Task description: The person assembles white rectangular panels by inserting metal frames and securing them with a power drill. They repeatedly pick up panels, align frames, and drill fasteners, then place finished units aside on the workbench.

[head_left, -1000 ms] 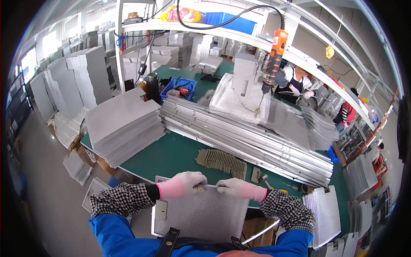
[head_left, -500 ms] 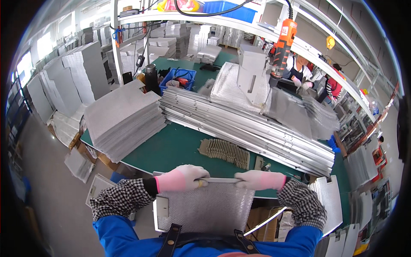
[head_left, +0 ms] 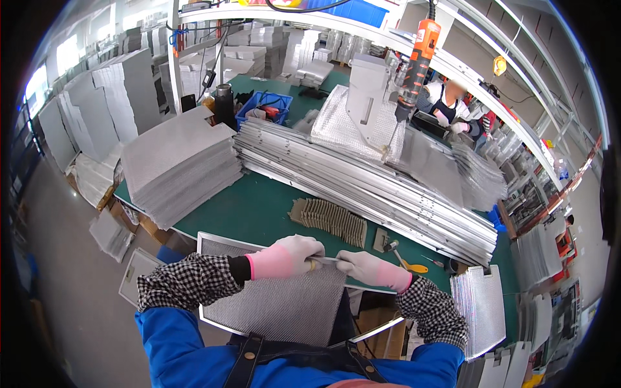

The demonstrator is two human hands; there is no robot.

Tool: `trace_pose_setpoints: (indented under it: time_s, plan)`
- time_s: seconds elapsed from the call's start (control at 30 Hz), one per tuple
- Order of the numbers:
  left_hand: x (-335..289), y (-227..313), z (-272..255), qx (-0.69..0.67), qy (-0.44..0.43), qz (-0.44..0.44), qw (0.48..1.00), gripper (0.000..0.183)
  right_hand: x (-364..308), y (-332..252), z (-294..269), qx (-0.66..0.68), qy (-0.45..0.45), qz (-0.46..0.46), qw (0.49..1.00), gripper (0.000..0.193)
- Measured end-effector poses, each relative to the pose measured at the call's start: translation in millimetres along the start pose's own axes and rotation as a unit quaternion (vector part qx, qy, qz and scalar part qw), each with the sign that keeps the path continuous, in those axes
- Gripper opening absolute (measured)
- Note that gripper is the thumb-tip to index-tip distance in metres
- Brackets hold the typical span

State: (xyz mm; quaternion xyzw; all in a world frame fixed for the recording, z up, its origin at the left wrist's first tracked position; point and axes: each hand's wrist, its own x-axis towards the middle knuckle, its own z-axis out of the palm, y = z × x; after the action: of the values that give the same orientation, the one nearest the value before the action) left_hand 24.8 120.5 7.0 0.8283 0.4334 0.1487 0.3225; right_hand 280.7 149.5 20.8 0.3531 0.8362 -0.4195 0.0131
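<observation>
A grey mesh panel (head_left: 278,304) is tilted in front of my body, with a thin silver metal frame (head_left: 202,275) along its left side and far edge. My left hand (head_left: 294,254), in a white and pink glove, has its fingers closed on the panel's far edge. Close beside it, my right hand (head_left: 365,266), gloved the same way, pinches that edge near the panel's right corner. A thin pale strip shows between the two hands; whether it is frame or panel edge I cannot tell. To the right, a silver frame bar (head_left: 378,328) slants below the table edge.
On the green table (head_left: 213,210) lie a stack of mesh panels (head_left: 181,161), long aluminium profiles (head_left: 362,187), a row of tan corner pieces (head_left: 330,220) and a yellow-handled hammer (head_left: 407,262). An orange power screwdriver (head_left: 419,61) hangs overhead. Another person (head_left: 446,103) works beyond.
Both hands have come closer together, and the right one has moved left. The panel has turned and shifted left, showing more frame along its left and far sides. My view has shifted slightly.
</observation>
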Motion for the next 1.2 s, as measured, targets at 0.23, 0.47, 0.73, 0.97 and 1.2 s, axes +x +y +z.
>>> trace_pose_setpoints:
  time_s: [0.23, 0.47, 0.73, 0.97, 1.2]
  plan:
    - [3.1, 8.9, -23.5, -0.102, -0.148, -0.033, 0.983, 0.038, -5.9, -2.5, -1.0, -0.037, -0.035, -0.055, 0.997, 0.027]
    - [4.0, 36.9, -12.2, 0.035, -0.169, 0.013, 0.985, 0.036, -14.0, -5.5, -14.8, 0.116, -0.168, 0.028, 0.979, 0.037]
    - [-32.7, 6.8, 3.9, 0.093, -0.014, -0.037, 0.995, 0.035, -16.6, -46.7, 21.2, -0.285, 0.243, -0.142, 0.916, 0.034]
    - [-107.0, -53.5, -13.3, -0.051, 0.244, -0.125, 0.96, 0.033, -60.6, 9.0, 148.7, 0.027, 0.07, 0.057, 0.996, 0.041]
    - [-37.6, 50.9, -60.2, -0.2, 0.511, 0.105, 0.83, 0.037, -30.7, -0.3, 59.8, 0.229, 0.716, -0.17, 0.637, 0.027]
